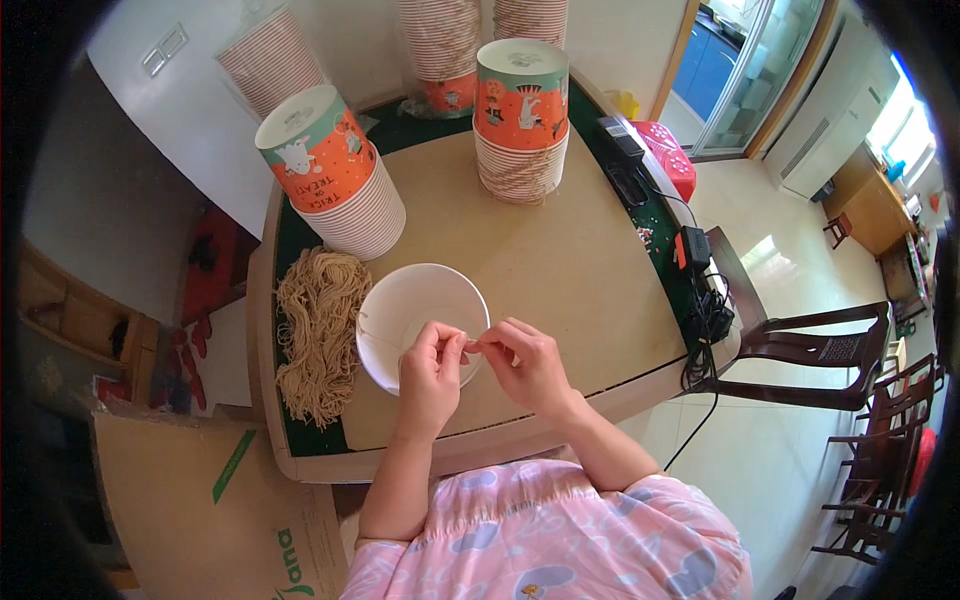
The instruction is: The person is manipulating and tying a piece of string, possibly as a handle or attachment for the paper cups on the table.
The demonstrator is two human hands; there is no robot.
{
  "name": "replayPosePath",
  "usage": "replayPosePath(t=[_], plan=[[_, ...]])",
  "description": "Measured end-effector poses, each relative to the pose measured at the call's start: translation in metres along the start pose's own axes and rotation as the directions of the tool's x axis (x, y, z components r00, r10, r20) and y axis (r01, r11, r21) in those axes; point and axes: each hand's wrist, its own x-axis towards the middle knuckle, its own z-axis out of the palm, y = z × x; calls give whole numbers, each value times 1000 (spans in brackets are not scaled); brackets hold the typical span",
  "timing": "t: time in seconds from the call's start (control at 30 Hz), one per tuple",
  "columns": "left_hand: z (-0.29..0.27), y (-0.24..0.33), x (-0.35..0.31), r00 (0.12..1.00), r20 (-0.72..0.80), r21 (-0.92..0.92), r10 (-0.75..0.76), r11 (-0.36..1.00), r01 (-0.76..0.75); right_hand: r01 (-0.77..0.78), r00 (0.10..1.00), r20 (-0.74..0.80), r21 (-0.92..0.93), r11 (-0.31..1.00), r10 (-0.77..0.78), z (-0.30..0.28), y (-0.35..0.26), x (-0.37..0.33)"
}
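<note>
A white paper bucket [412, 290] stands with its open mouth up at the table's near side. My left hand [432, 362] is over its right near rim, thumb and fingers pinched together. Fingertip to fingertip with it, my right hand [522, 362] pinches just outside the rim. Between them is a thin end of what looks like tan twine, mostly hidden by the fingers. A faint strand crosses the bucket's left inner wall. Left of the bucket lies a loose heap of tan twine [322, 335].
Upside-down stacks of orange and green printed paper buckets stand at the back left [330, 175] and back centre [522, 120]. More wrapped stacks [440, 50] are behind. Black adapters and cables [705, 310] line the right edge, near a dark chair [815, 355]. A cardboard box [210, 500] is lower left.
</note>
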Motion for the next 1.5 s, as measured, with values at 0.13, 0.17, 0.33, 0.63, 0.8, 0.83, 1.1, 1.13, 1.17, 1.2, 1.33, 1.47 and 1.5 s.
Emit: replayPosePath(t=[0.13, 0.17, 0.33, 0.63, 0.8, 0.83, 1.1, 1.13, 1.17, 1.2, 1.33, 1.47, 1.5], plan=[[0, 4, 3, 998, 56, -10, -42, 999, 43, -17, 1000, -8, 54, 998, 18, -2, 3, -1], [-1, 5, 3, 998, 61, 21, -35, 999, 34, -53, 999, 3, 38, 998, 53, -4, 0, -1], [-1, 10, 2, 997, 76, 44, -30, 999, 27, -5, 1000, 1, 23, 1000, 5, -6, 2, 1], [-8, 18, 2, 985, 161, 75, -57, 996, 46, -28, 998, 59, 77, 997, 23, -16, 1, 10], [-7, 27, 5, 986, 162, 80, -32, 997, 19, -34, 995, 101, 153, 988, 19, -20, 4, 11], [-7, 27, 5, 986, 163, 79, -31, 997, 18, -34, 995, 101, 151, 988, 19, -21, 4, 11], [-6, 23, 8, 985, 168, 73, 27, 997, -40, -49, 995, 90, 138, 989, 37, -21, 8, 8], [-5, 22, 8, 986, 162, 71, 30, 997, -42, -45, 995, 94, 136, 990, 32, -20, 8, 6], [-4, 21, 8, 985, 173, 16, 20, 1000, -23, -26, 997, 77, 126, 992, 16, -19, 10, 5], [-4, 20, 8, 983, 184, -38, 11, 999, -4, -7, 998, 60, 116, 993, 0, -17, 12, 4], [-6, 20, 8, 975, 220, -162, -38, 984, 75, 20, 999, 49, 78, 997, -23, -15, 15, 0], [-9, 24, 8, 964, 241, -304, -110, 935, 182, 40, 998, 45, 21, 999, -41, -15, 17, -1], [-10, 24, 7, 960, 255, -332, -116, 922, 200, 59, 998, 34, 0, 998, -59, -15, 18, -1]])
